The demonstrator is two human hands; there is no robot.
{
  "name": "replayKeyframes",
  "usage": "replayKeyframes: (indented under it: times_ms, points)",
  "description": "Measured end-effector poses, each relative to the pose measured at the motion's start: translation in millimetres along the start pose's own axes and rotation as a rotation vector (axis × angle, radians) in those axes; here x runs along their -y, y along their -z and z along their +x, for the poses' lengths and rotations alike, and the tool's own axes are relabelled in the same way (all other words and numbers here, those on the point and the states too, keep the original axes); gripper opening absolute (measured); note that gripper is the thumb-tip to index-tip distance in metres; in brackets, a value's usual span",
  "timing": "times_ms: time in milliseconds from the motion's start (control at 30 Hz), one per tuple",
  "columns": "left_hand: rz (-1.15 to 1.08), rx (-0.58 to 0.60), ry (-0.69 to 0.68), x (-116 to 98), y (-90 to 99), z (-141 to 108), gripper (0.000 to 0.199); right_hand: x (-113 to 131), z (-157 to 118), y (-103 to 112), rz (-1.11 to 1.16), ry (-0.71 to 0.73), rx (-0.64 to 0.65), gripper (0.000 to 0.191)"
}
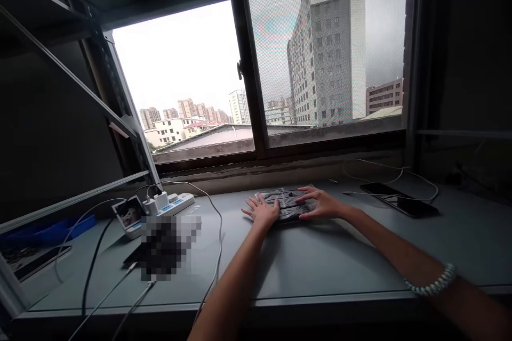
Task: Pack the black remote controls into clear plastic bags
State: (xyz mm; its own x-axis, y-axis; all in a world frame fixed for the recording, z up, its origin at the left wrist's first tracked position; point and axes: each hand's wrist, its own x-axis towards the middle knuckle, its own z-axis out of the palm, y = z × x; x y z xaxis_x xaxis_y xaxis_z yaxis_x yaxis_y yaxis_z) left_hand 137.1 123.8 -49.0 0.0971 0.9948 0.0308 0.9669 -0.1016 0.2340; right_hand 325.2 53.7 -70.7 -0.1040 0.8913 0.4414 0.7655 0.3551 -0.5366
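A dark flat item in shiny, wrinkled clear plastic [286, 202] lies on the grey tabletop [320, 261] below the window. My left hand [262, 209] rests at its left edge, fingers spread, partly on the plastic and partly over the table. At the right end of the package is my right hand [320, 203], its thumb and fingers apart and touching the plastic. Both hands cover parts of the package. A beaded bracelet [434, 283] circles my right forearm.
A white power strip [178, 204] with plugs and cables stands at the left, near a pixelated dark area. A black phone [400, 200] with a white cable lies at the right. Farther left are a blue tray [82, 225] and another phone [42, 262]. Metal shelf posts frame the table.
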Motion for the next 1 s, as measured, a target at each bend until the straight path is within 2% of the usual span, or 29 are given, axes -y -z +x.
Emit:
replayKeyframes:
  times_ms: [233, 433, 600, 667, 767, 900, 1000]
  points:
    - [-0.008, -0.070, -0.072, -5.7, -9.0, 5.0, 0.079, -2.4, -2.4, 1.1, 0.009, -0.053, -0.034, 0.059]
    - [-0.036, -0.012, -0.083, -7.4, -10.2, 6.7, 0.081, -6.2, -0.9, -0.3, 0.059, -0.083, -0.007, 0.057]
    - [-0.069, -0.058, -0.024, -7.1, -10.8, 7.7, 0.086, -7.3, -1.7, -1.7, 0.041, -0.105, -0.067, 0.077]
    - [-0.050, -0.077, 0.001, -7.9, -11.2, 7.6, 0.087, -6.2, -2.5, -1.4, 0.046, -0.130, -0.040, 0.081]
    - [-0.018, -0.085, -0.035, -8.7, -10.8, 6.6, 0.086, -3.5, -3.1, -0.6, 0.052, -0.164, 0.021, 0.079]
    - [-0.033, -0.051, -0.086, -8.5, -9.7, 5.0, 0.086, -4.0, -2.7, -1.1, 0.036, -0.138, 0.018, 0.078]
    - [-0.063, -0.061, -0.072, -8.5, -10.3, 4.4, 0.086, -8.3, -1.8, -3.6, 0.045, -0.105, 0.012, 0.078]
